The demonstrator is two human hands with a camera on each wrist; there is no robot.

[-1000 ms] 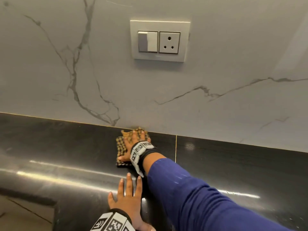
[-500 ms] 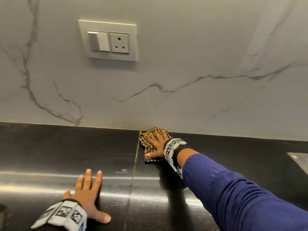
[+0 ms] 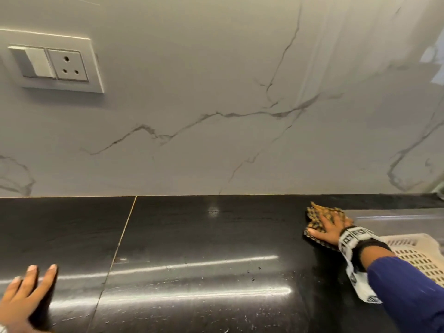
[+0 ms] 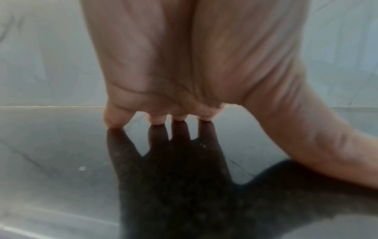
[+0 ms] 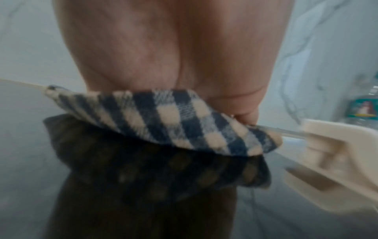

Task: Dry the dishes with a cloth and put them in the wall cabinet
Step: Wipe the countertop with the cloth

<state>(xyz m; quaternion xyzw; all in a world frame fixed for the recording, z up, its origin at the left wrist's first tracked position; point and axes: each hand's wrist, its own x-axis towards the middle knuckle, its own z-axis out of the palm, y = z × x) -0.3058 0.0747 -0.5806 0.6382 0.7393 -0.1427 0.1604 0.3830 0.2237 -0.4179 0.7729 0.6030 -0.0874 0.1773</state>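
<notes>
Flattened over the checked cloth point(image 3: 319, 219), the right hand point(image 3: 332, 228) presses it onto the black countertop point(image 3: 204, 248) with fingers spread and nearly straight; it is a press and not a pinch, though the right wrist view shows a fold of fabric bunched under the palm, and whether any finger hooks its edge cannot be told. The cloth lies near the back of the counter, just short of the marble wall point(image 3: 216, 116), and just beside a cream perforated plastic basket point(image 3: 418, 255) that sits partly on a steel surface point(image 3: 396, 219) at the right. The left hand point(image 3: 26, 292) holds nothing; its fingers are extended, fingertips point(image 4: 157, 120) touching the glossy stone, apparently as a brace. A switch-and-socket plate point(image 3: 51, 63) sits on the wall at left, and a labelled bottle point(image 5: 363, 106) shows blurred past the basket. No dishes and no wall cabinet are visible, so the drying itself cannot be judged as begun. The cloth looks thin, soft and light; under a flat palm it should slide easily on the polished stone and bunch up. To lift it, gathering a fold in the middle between thumb and fingers would likely serve better than a corner, which would leave it dangling.
</notes>
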